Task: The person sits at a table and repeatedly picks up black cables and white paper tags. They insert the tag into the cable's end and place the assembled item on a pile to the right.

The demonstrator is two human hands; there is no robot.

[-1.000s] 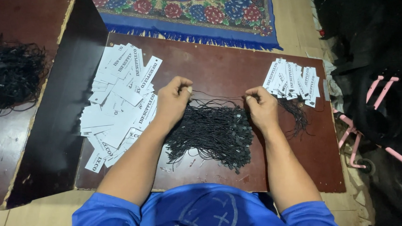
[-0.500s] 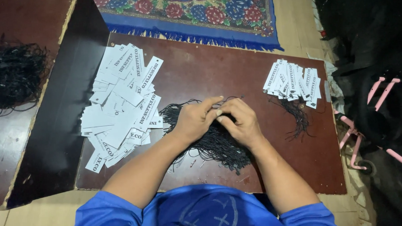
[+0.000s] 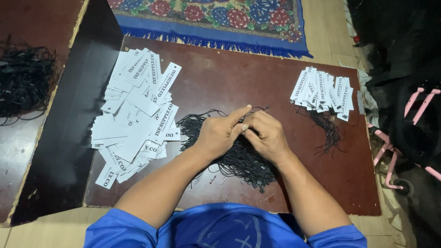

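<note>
Head view: left hand (image 3: 220, 134) and right hand (image 3: 265, 134) meet fingertip to fingertip, pinching a black string (image 3: 252, 110) over the pile of strings (image 3: 232, 156) directly beneath them. Loose white tags (image 3: 137, 111) lie left; strung tags (image 3: 322, 91) far right on the board (image 3: 238, 78).
</note>
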